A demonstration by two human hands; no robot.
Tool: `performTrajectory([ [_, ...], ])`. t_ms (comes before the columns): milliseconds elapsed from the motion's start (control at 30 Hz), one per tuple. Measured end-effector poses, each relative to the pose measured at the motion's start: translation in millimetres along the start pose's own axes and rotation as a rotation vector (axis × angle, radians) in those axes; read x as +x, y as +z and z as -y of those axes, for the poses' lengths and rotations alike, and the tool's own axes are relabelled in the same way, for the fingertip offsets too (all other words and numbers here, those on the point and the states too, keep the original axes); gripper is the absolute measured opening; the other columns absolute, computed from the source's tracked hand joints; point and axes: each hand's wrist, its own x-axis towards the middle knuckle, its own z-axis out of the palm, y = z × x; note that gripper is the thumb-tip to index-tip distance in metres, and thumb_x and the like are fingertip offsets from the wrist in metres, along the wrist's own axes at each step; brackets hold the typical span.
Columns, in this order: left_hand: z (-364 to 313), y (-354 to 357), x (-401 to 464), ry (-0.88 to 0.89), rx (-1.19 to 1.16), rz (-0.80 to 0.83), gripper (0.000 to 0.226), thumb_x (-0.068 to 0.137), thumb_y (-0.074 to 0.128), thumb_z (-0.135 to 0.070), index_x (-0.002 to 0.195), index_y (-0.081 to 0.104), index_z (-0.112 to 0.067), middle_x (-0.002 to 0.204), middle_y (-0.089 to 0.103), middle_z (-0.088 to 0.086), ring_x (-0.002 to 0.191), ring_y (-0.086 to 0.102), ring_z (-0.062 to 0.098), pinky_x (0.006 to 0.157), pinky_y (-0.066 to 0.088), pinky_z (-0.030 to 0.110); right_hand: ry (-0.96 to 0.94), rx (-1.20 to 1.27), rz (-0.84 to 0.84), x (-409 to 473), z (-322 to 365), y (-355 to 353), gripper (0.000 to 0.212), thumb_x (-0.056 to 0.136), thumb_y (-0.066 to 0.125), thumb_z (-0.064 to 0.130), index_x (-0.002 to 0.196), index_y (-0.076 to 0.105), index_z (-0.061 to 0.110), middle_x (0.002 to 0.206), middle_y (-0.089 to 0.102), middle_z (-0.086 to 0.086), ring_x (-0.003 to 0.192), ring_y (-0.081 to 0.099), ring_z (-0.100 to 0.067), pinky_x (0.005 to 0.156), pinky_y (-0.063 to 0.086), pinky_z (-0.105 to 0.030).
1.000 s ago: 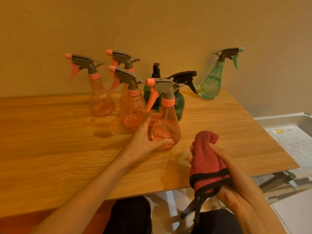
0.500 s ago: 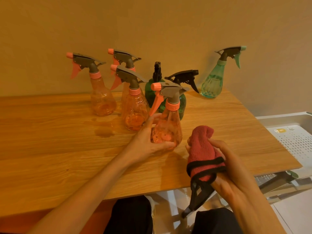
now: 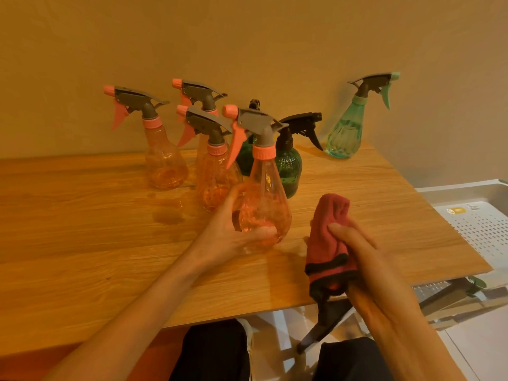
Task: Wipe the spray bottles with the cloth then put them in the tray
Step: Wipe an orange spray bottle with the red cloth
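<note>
Nearest the camera, the person's dark-clothed knees [image 3: 217, 350] sit under the front edge of the wooden table [image 3: 82, 243]. Both bare forearms reach out over that edge.

The right hand [image 3: 365, 259] comes in from the lower right, wrist low and fingers pointing up and left. Its fingers and thumb are curled round a bunched red cloth [image 3: 328, 237] with a dark border – the cloth stands up out of the grip, and a black strip of it hangs below the table edge.

Just to the left, the left hand [image 3: 233, 232] stretches forward from the lower left, palm turned inward. It grasps the round belly of a pink spray bottle [image 3: 264, 193], thumb across the near side and fingers wrapped behind (seen through the clear plastic). The bottle is upright, tilted a little to the left, its pink nozzle pointing left; whether its base touches the table cannot be told. Cloth and bottle are near each other but apart.

Behind stand three more pink bottles [image 3: 162, 160], two dark green bottles [image 3: 288, 171] – one mostly hidden – and, well apart at the far right by the wall [image 3: 247, 37], a pale green bottle [image 3: 346, 133].

Off the table's right side sits the white perforated tray [image 3: 483, 229].
</note>
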Motion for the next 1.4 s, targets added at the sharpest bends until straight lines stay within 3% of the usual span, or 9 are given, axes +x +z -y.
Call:
performTrajectory([
  [67, -7.3, -1.7, -6.1, -0.020, -0.106, 0.007, 0.099, 0.056, 0.091, -0.059, 0.140, 0.041, -0.044, 0.140, 0.058, -0.009, 0.127, 0.060, 0.012, 0.085, 0.058, 0.024, -0.154, -0.131, -0.030, -0.2, 2.1, 5.3, 0.039, 0.076, 0.069, 0.022, 0.114, 0.072, 0.029, 0.103, 0.077, -0.010, 0.091, 0.075, -0.024, 0.079, 0.060, -0.035],
  [167, -15.3, -4.1, -15.0, -0.029, -0.201, 0.011, 0.093, 0.048, 0.089, -0.066, 0.130, 0.046, -0.054, 0.128, 0.066, -0.016, 0.119, 0.064, 0.004, 0.084, 0.057, 0.019, -0.423, -0.334, -0.027, 2.6, 3.6, 17.1, 0.033, 0.089, 0.066, 0.019, 0.116, 0.072, 0.038, 0.108, 0.076, -0.003, 0.099, 0.073, -0.025, 0.085, 0.061, -0.036],
  [333, -23.3, -7.3, -28.7, -0.015, -0.283, 0.024, 0.100, 0.041, 0.088, -0.075, 0.131, 0.051, -0.054, 0.133, 0.065, -0.015, 0.124, 0.062, 0.007, 0.093, 0.058, 0.029, -0.762, -0.586, 0.036, 16.1, 6.5, 34.5, 0.034, 0.100, 0.058, 0.012, 0.129, 0.064, 0.028, 0.124, 0.061, 0.007, 0.096, 0.065, -0.010, 0.070, 0.058, -0.025],
  [467, -27.5, -8.3, -39.5, -0.017, -0.330, 0.043, 0.095, 0.041, 0.090, -0.072, 0.128, 0.056, -0.056, 0.131, 0.067, -0.015, 0.123, 0.063, 0.008, 0.090, 0.059, 0.029, -0.910, -0.653, 0.077, 27.9, 9.5, 45.9, 0.037, 0.100, 0.058, 0.007, 0.133, 0.062, 0.021, 0.127, 0.055, -0.001, 0.092, 0.063, -0.017, 0.060, 0.053, -0.020],
  [700, -35.2, -5.6, -50.2, 0.012, -0.366, -0.001, 0.083, 0.043, 0.090, -0.071, 0.119, 0.056, -0.068, 0.134, 0.065, -0.017, 0.126, 0.062, 0.009, 0.091, 0.059, 0.032, -1.176, -0.853, 0.036, 42.8, 8.4, 59.2, 0.035, 0.099, 0.060, 0.010, 0.134, 0.063, 0.015, 0.130, 0.052, -0.006, 0.116, 0.056, -0.014, 0.088, 0.054, -0.028],
  [867, -34.4, -7.6, -53.2, 0.006, -0.444, -0.004, 0.080, 0.048, 0.093, -0.063, 0.121, 0.060, -0.062, 0.133, 0.067, -0.014, 0.124, 0.064, 0.011, 0.088, 0.059, 0.028, -1.254, -0.941, 0.055, 41.8, 3.5, 61.8, 0.036, 0.100, 0.055, 0.019, 0.135, 0.063, 0.012, 0.131, 0.049, -0.004, 0.121, 0.052, -0.012, 0.095, 0.051, -0.024],
  [1033, -33.5, -11.9, -51.8, 0.015, -0.422, -0.024, 0.094, 0.054, 0.091, -0.063, 0.139, 0.052, -0.052, 0.141, 0.062, -0.009, 0.129, 0.060, 0.014, 0.096, 0.057, 0.036, -1.246, -0.983, 0.082, 27.6, -10.8, 52.8, 0.037, 0.098, 0.058, 0.009, 0.135, 0.061, 0.007, 0.134, 0.051, -0.011, 0.125, 0.053, -0.017, 0.099, 0.051, -0.027],
  [1167, -34.8, -13.1, -51.8, 0.021, -0.459, -0.046, 0.079, 0.052, 0.092, -0.062, 0.124, 0.060, -0.062, 0.136, 0.065, -0.012, 0.126, 0.063, 0.016, 0.092, 0.059, 0.034, -1.222, -1.025, 0.080, 10.2, -30.1, 40.5, 0.037, 0.099, 0.060, 0.006, 0.136, 0.061, 0.008, 0.135, 0.050, -0.008, 0.128, 0.051, -0.013, 0.100, 0.050, -0.025],
  [1400, -32.4, -14.4, -51.9, 0.020, -0.487, -0.075, 0.079, 0.055, 0.091, -0.062, 0.128, 0.059, -0.060, 0.140, 0.063, -0.008, 0.129, 0.061, 0.019, 0.094, 0.058, 0.048, -1.150, -1.069, 0.129, -9.3, -47.2, 24.7, 0.038, 0.101, 0.056, 0.016, 0.138, 0.060, 0.016, 0.139, 0.047, 0.001, 0.133, 0.047, -0.006, 0.101, 0.049, -0.023],
])
